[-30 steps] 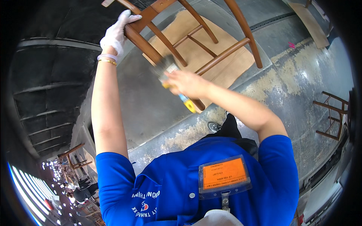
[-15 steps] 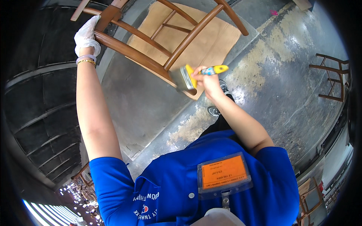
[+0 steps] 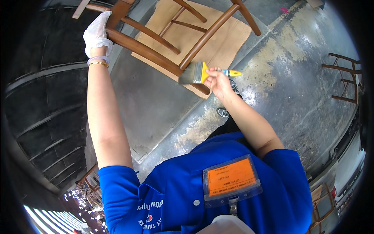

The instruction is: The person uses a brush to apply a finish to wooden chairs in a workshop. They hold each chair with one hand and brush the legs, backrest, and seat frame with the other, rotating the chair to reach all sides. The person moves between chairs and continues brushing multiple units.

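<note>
A brown wooden chair frame [image 3: 148, 53] is tilted over at the top of the view. My left hand [image 3: 97, 33], in a thin white glove, grips the frame at its far left end; its fingertips are partly hidden behind the wood. Bare-skinned, my right hand [image 3: 217, 81] holds a wide paintbrush [image 3: 204, 73] by its yellow handle. The brush's dark bristles lie against the near end of the long wooden leg, just below where a crossbar joins it.
Under the chair lies a sheet of brown cardboard [image 3: 230, 43] on the worn grey floor [image 3: 284, 85]. Another wooden chair [image 3: 343, 78] stands at the right. Dark ribbed panels [image 3: 46, 101] line the left side. My shoes [image 3: 223, 112] show near the cardboard's edge.
The paintbrush has swung from a downward slant to nearly level, its bristles still by the leg's end. Chair, cardboard and my left hand all appear shifted slightly right in the view.
</note>
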A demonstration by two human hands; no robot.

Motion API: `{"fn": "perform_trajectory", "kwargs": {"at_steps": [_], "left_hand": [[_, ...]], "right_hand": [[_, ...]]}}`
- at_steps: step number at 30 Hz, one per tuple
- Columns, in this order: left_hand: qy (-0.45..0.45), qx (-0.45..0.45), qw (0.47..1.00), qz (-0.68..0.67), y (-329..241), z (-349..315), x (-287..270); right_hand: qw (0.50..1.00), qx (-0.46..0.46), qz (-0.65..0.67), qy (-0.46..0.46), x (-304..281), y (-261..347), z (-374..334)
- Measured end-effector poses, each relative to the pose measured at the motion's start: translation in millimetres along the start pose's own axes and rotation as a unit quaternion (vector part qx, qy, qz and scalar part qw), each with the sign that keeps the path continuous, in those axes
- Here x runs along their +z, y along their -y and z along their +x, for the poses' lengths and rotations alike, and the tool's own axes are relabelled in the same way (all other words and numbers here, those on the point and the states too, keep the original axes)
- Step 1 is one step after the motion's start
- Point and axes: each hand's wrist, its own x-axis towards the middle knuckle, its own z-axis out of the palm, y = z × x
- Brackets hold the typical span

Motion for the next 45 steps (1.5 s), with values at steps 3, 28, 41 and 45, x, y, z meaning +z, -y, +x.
{"fn": "perform_trajectory", "kwargs": {"at_steps": [3,28,41,45], "left_hand": [[-0.005,-0.011,1.000,-0.019,2.6,1.7,2.7],[0.004,-0.014,0.999,0.029,-28.8,7.7,18.7],[-0.034,-0.104,0.992,-0.056,-59.1,-0.5,30.1],[-0.030,-0.142,0.983,-0.109,-90.7,-14.9,38.8]], "right_hand": [[0.957,0.022,-0.151,-0.249,1.6,4.5,-19.3],[0.684,-0.535,-0.481,0.120,120.6,325.6,58.7],[0.904,-0.252,-0.315,-0.144,64.1,406.8,139.5],[0.917,-0.210,-0.318,0.118,190.4,429.4,117.0]]}}
